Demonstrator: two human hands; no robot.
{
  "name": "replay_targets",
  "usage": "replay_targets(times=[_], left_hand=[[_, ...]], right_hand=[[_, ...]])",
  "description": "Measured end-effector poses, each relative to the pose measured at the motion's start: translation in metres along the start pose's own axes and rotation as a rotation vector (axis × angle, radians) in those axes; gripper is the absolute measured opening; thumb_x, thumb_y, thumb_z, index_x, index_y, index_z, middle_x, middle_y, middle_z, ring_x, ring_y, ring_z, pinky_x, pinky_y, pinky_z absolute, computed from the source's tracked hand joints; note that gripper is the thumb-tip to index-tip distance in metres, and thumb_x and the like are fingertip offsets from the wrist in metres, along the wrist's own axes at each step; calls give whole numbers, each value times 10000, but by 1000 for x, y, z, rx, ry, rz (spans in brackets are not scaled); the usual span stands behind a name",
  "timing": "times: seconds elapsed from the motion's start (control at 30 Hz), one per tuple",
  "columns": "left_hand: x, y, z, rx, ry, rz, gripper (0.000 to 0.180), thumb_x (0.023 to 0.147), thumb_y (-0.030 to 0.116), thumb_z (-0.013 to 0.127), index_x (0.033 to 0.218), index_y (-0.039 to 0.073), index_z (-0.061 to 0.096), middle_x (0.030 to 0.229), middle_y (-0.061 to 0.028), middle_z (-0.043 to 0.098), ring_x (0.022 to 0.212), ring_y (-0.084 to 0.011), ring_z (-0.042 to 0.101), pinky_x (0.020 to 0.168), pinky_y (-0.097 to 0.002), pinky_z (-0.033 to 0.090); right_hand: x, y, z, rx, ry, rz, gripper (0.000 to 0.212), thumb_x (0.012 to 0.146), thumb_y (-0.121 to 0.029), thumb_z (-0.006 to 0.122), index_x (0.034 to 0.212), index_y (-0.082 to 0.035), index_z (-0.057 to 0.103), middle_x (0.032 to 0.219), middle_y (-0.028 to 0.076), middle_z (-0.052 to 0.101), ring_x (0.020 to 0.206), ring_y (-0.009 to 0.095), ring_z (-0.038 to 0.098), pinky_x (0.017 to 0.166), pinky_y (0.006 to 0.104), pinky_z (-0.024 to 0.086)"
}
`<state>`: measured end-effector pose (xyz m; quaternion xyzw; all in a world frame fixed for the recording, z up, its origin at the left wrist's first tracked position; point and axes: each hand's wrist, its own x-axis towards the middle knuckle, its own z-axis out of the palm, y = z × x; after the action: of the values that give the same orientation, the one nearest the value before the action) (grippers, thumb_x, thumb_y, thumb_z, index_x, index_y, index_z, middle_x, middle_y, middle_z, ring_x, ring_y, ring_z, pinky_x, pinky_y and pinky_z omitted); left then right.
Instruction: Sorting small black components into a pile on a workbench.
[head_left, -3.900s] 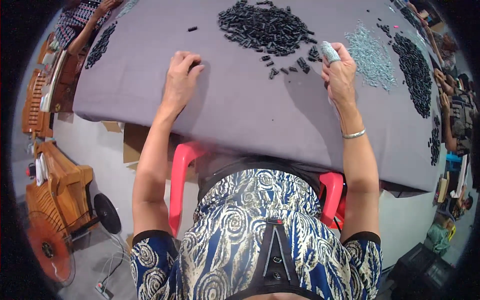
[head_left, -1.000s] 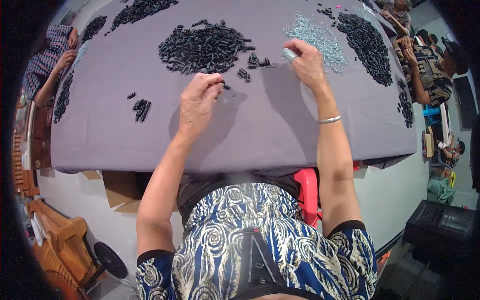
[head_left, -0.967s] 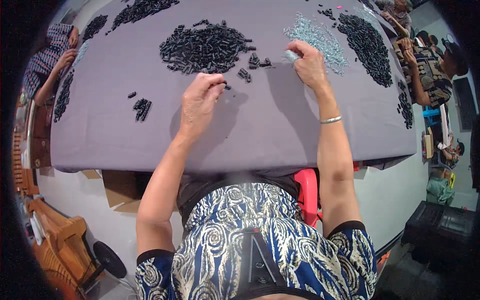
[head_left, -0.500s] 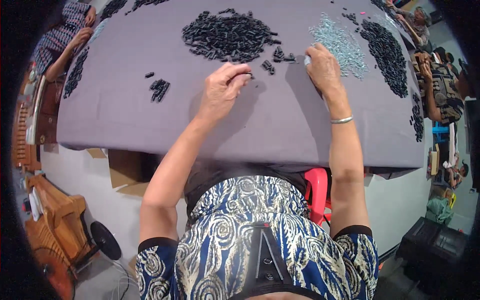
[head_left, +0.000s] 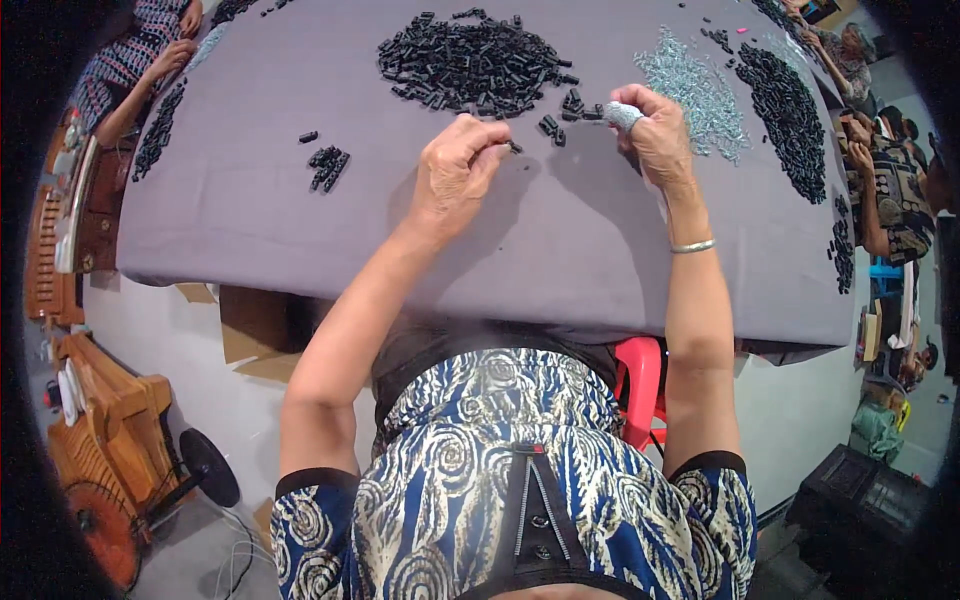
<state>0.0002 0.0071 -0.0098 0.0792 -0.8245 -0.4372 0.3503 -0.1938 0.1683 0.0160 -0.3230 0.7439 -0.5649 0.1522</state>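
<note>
My left hand (head_left: 458, 168) hovers just over the grey-purple cloth of the table (head_left: 560, 260), fingertips pinched on a small black piece (head_left: 513, 147). My right hand (head_left: 660, 140) rests a little to the right, its index finger wrapped in pale tape (head_left: 622, 115) and reaching at a few loose black pieces (head_left: 572, 104). Whether it holds one is hidden. A big pile of black pieces (head_left: 468, 60) lies just beyond both hands. A heap of silvery parts (head_left: 700, 90) sits right of my right hand.
A small cluster of black pieces (head_left: 326, 166) lies to the left. Another black heap (head_left: 790, 115) runs along the right side. Other people sit at the far left (head_left: 140, 60) and right (head_left: 895, 190). A red stool (head_left: 640, 385), cardboard (head_left: 250, 330) and wooden furniture (head_left: 110, 420) stand below.
My left hand left its flat rest on the cloth, came in toward the big black pile and pinched a piece. My right hand stayed by the loose pieces.
</note>
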Motion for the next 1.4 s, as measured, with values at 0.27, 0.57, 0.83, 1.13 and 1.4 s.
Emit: replay_targets(times=[0.27,0.57,0.83,1.13,1.4], left_hand=[[2,7,4,93,29,-62,228,734,-15,654,953,46,654,891,-70,586,741,-218,597,659,-316,487],[42,12,19,357,-211,232,225,756,-3,624,972,58,639,914,-65,586,854,-255,570,741,-351,482],[59,-5,27,470,-464,292,191,784,50,609,965,99,641,877,-59,551,887,-259,554,752,-387,477],[63,-2,17,498,-537,329,217,791,34,602,992,109,639,874,-81,540,870,-263,566,740,-366,475],[32,11,15,-146,-325,-181,149,851,56,619,998,37,624,874,9,588,776,-95,553,694,-239,450]], right_hand=[[-1,2,12,422,-138,225,26,837,-57,623,846,-34,631,673,21,601,492,35,477,397,175,365],[-2,7,12,380,-137,225,33,831,-75,643,829,-50,622,677,4,572,529,29,472,415,176,372],[0,7,11,375,-154,202,24,840,-81,622,852,-62,614,686,3,577,546,30,489,431,176,375],[-2,5,9,532,-189,225,59,840,-108,643,866,-73,603,691,-18,567,572,24,508,439,170,366],[-11,-8,18,689,-225,187,111,843,-166,666,868,-80,600,696,-32,564,586,22,522,443,164,374]])
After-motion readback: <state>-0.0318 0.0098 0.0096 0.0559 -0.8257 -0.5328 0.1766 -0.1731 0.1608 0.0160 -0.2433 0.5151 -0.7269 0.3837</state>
